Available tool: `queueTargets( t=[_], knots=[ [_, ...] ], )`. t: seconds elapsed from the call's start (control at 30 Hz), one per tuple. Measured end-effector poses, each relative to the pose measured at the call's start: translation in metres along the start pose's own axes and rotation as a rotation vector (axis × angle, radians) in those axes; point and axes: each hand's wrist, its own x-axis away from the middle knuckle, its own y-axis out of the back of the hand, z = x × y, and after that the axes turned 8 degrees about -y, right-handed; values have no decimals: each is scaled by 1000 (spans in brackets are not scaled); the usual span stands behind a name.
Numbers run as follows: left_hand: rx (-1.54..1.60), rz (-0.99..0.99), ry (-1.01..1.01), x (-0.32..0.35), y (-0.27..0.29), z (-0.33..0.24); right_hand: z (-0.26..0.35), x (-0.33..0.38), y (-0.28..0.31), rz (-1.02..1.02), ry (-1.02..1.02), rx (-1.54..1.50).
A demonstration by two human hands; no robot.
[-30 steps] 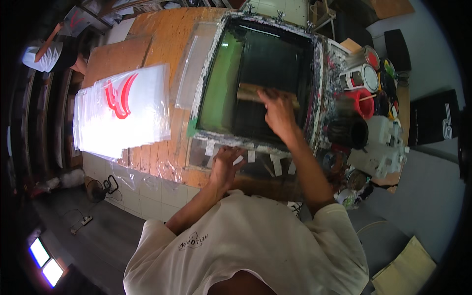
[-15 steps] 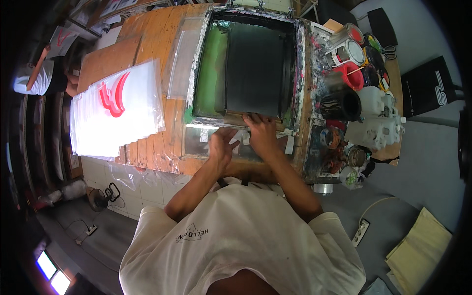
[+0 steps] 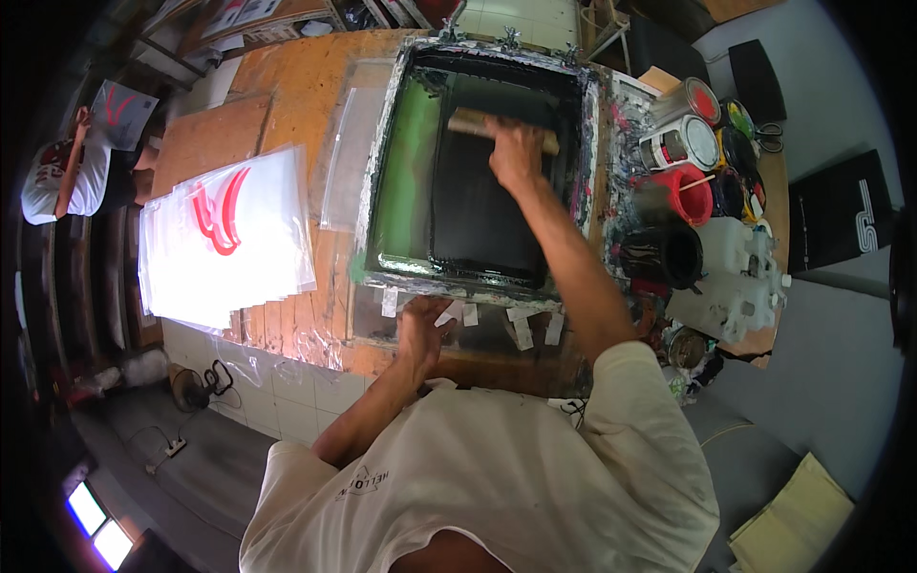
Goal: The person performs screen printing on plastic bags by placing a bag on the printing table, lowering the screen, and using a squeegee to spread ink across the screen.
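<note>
My right hand (image 3: 517, 158) is closed around the wooden handle of a squeegee (image 3: 470, 120), on the far part of a printing screen. The screen's frame (image 3: 377, 181) is crusted with white paint. Black ink (image 3: 482, 215) covers much of its mesh, with a green strip (image 3: 413, 162) on the left. By the frame's near edge is my left hand (image 3: 420, 329), holding nothing I can see. Its thumb stands apart from the fingers, whose tips are partly hidden at the edge. Bits of pale tape (image 3: 521, 329) lie on the clear sheet below the frame.
Left of the screen, a stack of clear plastic sheets (image 3: 224, 229) with a red print lies on the wooden table (image 3: 296, 67). Paint cans (image 3: 680, 143), a red tub (image 3: 683, 196) and whitish jugs (image 3: 731, 277) crowd the right side. A person (image 3: 72, 181) at far left holds a printed sheet.
My right hand has pushed the squeegee from the near edge to the far part of the screen. My left hand has drawn back slightly toward me. The view has shifted a little.
</note>
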Motion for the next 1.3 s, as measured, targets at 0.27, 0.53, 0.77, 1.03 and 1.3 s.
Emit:
queueTargets(
  t=[0.27, 0.53, 0.77, 1.03, 1.3],
  knots=[
    [35, -4, 12, 3, 2, -3, -12, -27, 58, 326, 59, -186],
    [14, 152, -59, 19, -1, -27, 50, 196, 135, 225, 119, -147],
    [47, 459, -195, 49, -46, -97, 75, 166, 185, -163, 225, -1],
    [-132, 526, -741, -30, -84, -184, 75, 46, 284, -241, 307, -45],
    [-1656, -602, -744, -181, -1, -162, 39, -44, 322, -379, 278, -3]
  ],
)
